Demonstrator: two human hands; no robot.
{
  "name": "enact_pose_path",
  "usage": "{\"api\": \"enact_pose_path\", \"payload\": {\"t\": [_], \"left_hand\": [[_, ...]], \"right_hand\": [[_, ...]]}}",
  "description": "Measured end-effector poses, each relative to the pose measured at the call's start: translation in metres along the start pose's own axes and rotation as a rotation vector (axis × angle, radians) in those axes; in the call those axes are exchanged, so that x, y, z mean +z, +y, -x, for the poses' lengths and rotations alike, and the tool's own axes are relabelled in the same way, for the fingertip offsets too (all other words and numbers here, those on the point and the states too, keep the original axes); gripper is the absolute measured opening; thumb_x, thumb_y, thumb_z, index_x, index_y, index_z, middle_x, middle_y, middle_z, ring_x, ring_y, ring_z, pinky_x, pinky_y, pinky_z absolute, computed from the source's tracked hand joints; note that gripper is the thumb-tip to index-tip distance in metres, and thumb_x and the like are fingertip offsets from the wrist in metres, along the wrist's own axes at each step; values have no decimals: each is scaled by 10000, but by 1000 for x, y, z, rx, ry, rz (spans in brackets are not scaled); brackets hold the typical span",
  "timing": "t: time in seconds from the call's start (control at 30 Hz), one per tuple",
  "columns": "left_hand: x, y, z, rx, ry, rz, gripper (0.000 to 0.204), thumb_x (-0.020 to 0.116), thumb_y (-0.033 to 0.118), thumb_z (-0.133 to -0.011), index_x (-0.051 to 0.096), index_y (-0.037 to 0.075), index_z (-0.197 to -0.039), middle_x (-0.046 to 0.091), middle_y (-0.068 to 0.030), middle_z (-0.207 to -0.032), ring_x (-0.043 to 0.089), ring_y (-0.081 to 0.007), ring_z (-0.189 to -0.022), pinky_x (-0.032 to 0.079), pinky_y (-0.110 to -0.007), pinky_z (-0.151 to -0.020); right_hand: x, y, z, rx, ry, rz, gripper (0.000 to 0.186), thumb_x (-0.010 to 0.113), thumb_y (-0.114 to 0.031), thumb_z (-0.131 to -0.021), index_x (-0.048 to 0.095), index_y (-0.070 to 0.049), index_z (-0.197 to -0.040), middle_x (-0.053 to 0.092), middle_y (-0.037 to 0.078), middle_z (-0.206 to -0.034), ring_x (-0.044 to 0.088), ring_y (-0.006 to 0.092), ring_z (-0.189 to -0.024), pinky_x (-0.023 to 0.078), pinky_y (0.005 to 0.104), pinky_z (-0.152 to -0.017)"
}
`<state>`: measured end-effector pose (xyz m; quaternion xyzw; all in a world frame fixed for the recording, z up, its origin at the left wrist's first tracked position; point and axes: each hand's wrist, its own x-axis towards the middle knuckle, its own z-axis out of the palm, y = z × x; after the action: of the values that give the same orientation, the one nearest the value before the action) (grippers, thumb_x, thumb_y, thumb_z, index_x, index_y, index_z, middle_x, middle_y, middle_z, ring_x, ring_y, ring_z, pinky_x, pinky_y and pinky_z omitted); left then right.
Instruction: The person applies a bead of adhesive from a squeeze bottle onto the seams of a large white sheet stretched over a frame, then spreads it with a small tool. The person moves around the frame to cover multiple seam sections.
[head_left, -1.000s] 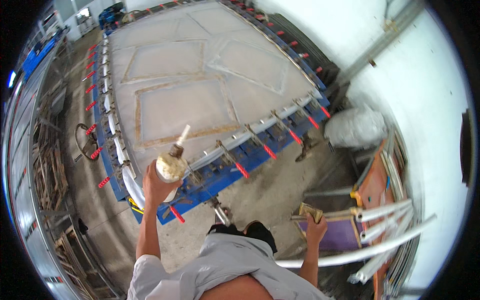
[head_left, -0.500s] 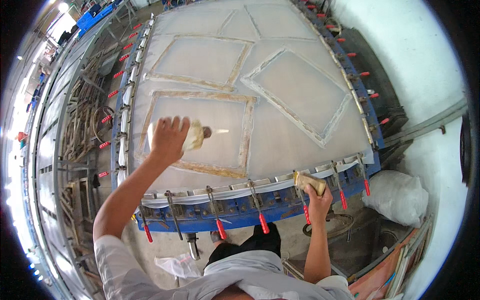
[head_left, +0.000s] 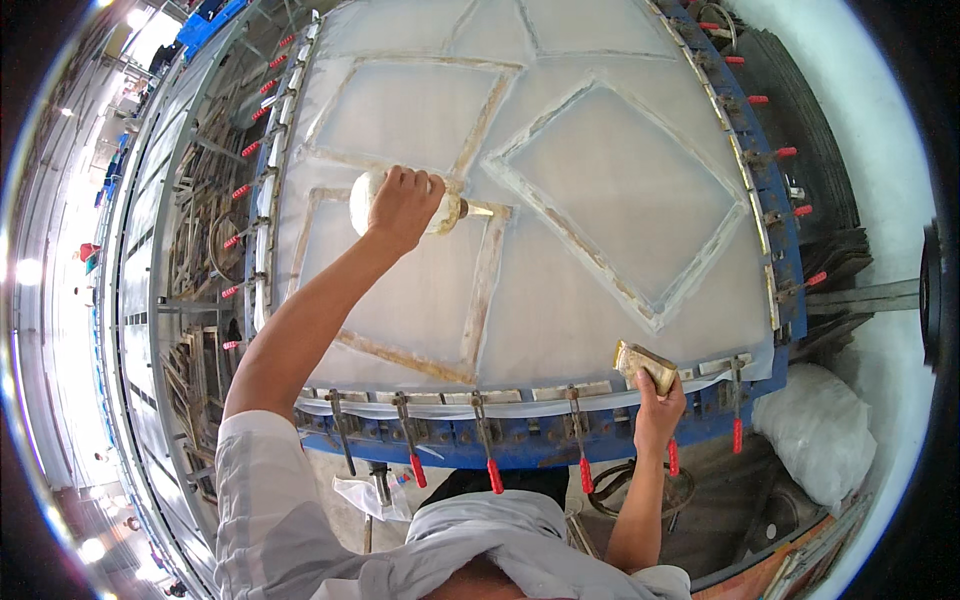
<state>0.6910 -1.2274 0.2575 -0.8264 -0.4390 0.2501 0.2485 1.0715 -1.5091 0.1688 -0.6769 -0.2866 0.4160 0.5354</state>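
Observation:
My left hand [head_left: 407, 212] is wrapped around a rounded cream-white squeeze bottle [head_left: 366, 203], held sideways with its tapered nozzle pointing right. The bottle is over the far right corner of the near-left wooden frame [head_left: 482, 290]. Under the pale stretched mesh [head_left: 400, 300], the frame shows as a brownish outline; whether the nozzle touches the mesh I cannot tell. Near the front right edge, my right hand [head_left: 660, 408] grips a short, wide tan scraper [head_left: 638, 362], stained and tilted up to the left. It appears to be above the edge clamps.
A blue stretching table [head_left: 540, 440] borders the mesh, lined with red-handled clamps [head_left: 495, 475]. A tilted frame [head_left: 585, 260] lies to the right under the mesh. A clear plastic bundle [head_left: 815, 430] sits by the white wall. Stacked frames [head_left: 200, 400] fill a rack at left.
My left hand has moved right and away from me with the bottle, from the frame's left part to its far right corner. My right hand has shifted slightly right, still holding the scraper.

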Motion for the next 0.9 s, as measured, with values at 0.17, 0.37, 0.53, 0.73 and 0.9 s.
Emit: {"api": "enact_pose_path", "payload": {"t": [0.17,0.37,0.53,0.73,0.9], "left_hand": [[-2,1,-11,13,-40,-7,640,782,170,-753,513,28,-1316,645,-117,-1158,616,-265,-1099,417,-441,-985],[11,8,11,44,-47,29,660,772,140,-738,486,45,-1326,624,-116,-1148,599,-266,-1109,410,-409,-992],[15,21,67,99,9,109,622,771,179,-769,521,21,-1316,646,-122,-1136,623,-280,-1088,423,-430,-976],[25,35,149,45,19,186,685,796,207,-728,500,60,-1327,602,-135,-1190,580,-292,-1135,406,-426,-978],[35,38,192,-44,-35,386,807,839,227,-674,476,83,-1380,571,-120,-1244,567,-304,-1144,399,-443,-1006]], "right_hand": [[13,-9,-3,39,4,29,285,735,-163,-940,660,8,-1155,697,62,-1084,649,136,-973,528,331,-876],[58,-21,-6,-31,-37,-122,317,734,-165,-934,653,18,-1180,690,93,-1137,659,151,-990,529,330,-875],[112,-16,-16,-77,-80,-80,260,734,-156,-926,689,8,-1123,716,51,-1004,644,125,-891,509,294,-808],[165,10,-30,-36,-352,61,254,749,-160,-892,711,0,-1086,716,29,-947,613,120,-832,490,301,-758],[195,32,-34,104,-455,-49,238,754,-147,-888,703,-1,-1070,705,45,-947,621,116,-834,509,298,-767]]}}
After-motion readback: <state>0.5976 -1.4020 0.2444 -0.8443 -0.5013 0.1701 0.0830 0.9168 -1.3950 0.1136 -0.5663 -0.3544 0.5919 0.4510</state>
